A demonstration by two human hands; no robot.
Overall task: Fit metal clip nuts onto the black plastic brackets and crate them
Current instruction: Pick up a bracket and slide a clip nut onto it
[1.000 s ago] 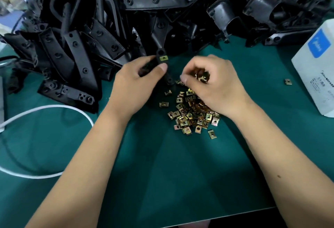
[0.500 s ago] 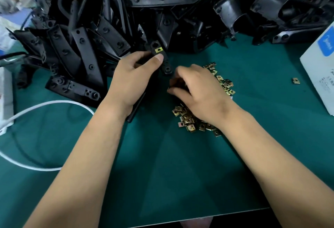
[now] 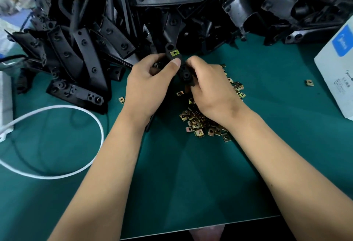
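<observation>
My left hand [image 3: 150, 86] grips a black plastic bracket [image 3: 184, 73], thumb pressed on it just below a brass clip nut [image 3: 174, 52] fitted at its top end. My right hand [image 3: 212, 89] curls its fingers round the bracket's lower right side; whether it also holds a nut is hidden. A heap of loose brass clip nuts [image 3: 198, 124] lies on the green mat under my right wrist, with more nuts [image 3: 238, 88] spread to the right of that hand.
A big pile of black brackets [image 3: 172, 11] fills the back of the table. A white box [image 3: 338, 68] stands at the right edge, a stray nut [image 3: 309, 82] beside it. A white cable [image 3: 57, 141] loops at the left, and another stray nut [image 3: 121, 100] lies nearby.
My right hand left the nut heap and rose to the bracket, closing on its lower part. My left hand kept hold of the bracket and shifted slightly right.
</observation>
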